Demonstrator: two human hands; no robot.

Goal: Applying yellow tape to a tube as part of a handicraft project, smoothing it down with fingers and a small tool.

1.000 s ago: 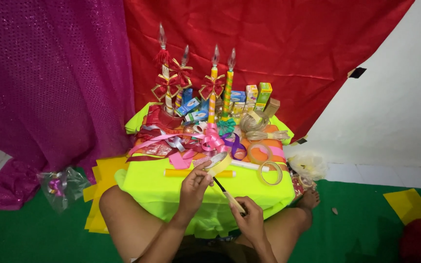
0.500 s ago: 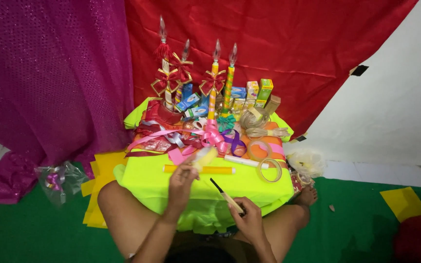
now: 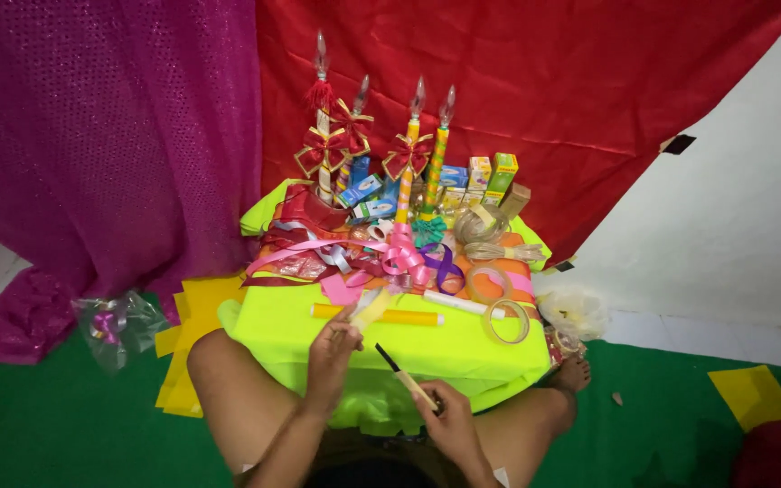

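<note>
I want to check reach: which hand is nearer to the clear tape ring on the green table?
Right. The right hand sits below the tape ring, slightly left. The left hand is farther left, by the yellow roll.

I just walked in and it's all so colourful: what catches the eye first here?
Four tall candle-shaped lamps with red bows stand at the back of a neon-yellow table, before red cloth. Nearer, the left hand holds a pale strip and the right hand a thin dark-tipped stick.
</note>
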